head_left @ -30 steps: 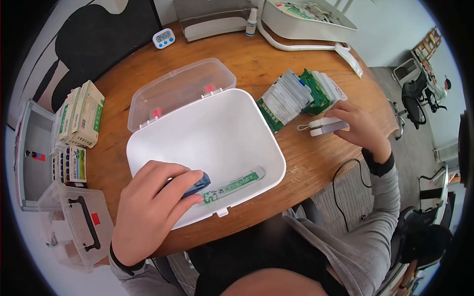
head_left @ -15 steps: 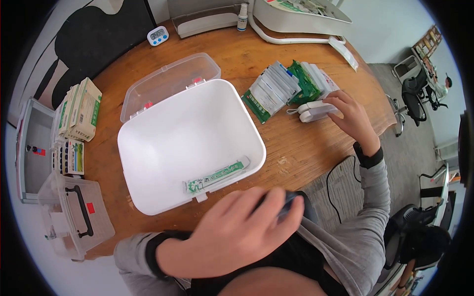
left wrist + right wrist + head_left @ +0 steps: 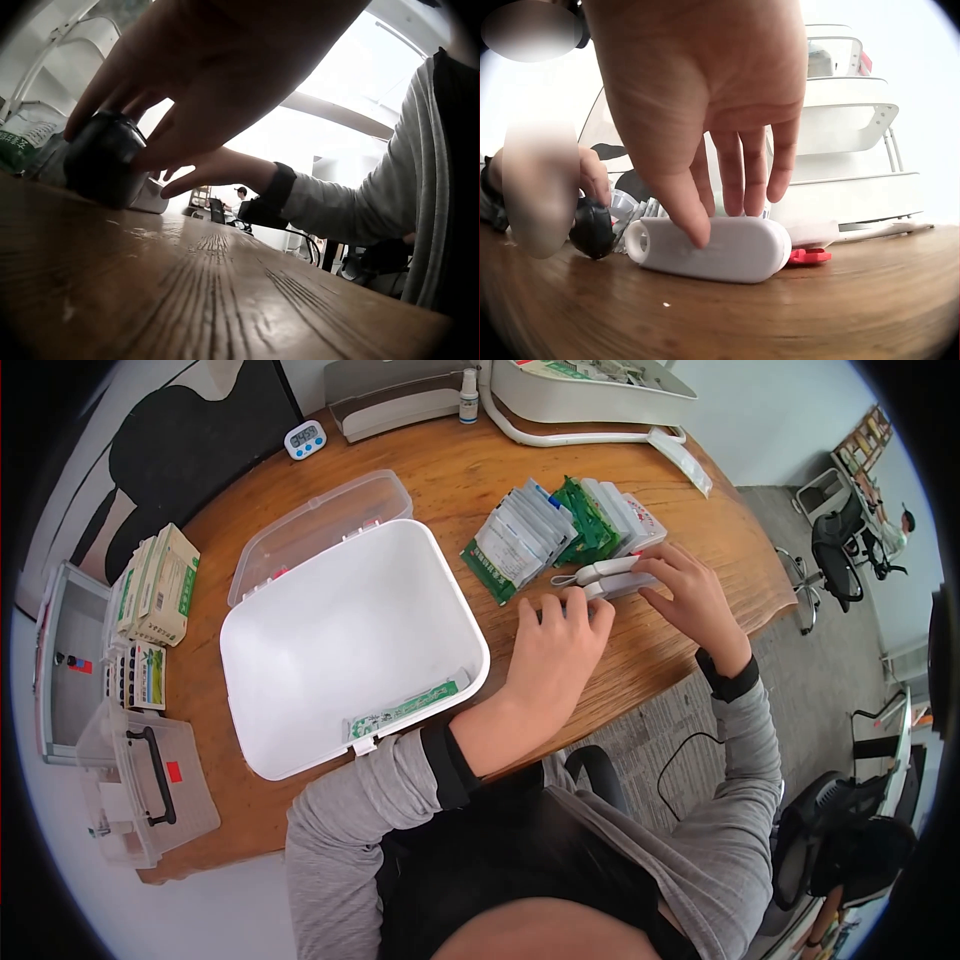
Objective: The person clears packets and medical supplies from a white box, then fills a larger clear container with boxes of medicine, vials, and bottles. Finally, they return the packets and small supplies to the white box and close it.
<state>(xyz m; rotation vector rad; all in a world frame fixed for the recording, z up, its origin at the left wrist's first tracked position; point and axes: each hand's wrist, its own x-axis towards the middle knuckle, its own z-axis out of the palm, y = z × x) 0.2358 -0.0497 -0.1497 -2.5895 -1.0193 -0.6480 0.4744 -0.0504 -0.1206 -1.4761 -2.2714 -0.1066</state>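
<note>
**Dark item being set down beside the white device**

The dark rounded object (image 3: 101, 157) is gripped by the left hand (image 3: 553, 650), fingers curled over its top, its base on the wooden table (image 3: 640, 660). It sits just on the near-left end of the white oblong device (image 3: 712, 247), touching or nearly so; contact cannot be confirmed.

The device is held by the right hand (image 3: 690, 600): thumb and fingertips (image 3: 694, 229) are pressed on its upper face, fingers slightly apart, not wrapped round it. It lies flat on the table, just in front of the fanned sachet packs (image 3: 560, 540).

Judgement on doing the step well: the dark object should be lowered square onto the table and released only once seated, since a rounded body could roll. The device should be kept pinned so it is not nudged into the packs.

Further from the device: the open white box (image 3: 350, 640) sits to its left, one long green sachet (image 3: 400, 710) lying along the box's near wall.

View differences:
- Head view: layout is given, but the dark object is hidden under the left hand.
- Left wrist view: object shape and grip are shown; the box is not.
- Right wrist view: fingertip contact on the device, a hole in its end, and a small red piece (image 3: 810, 256) behind it are shown, none legible from the head view.
</note>
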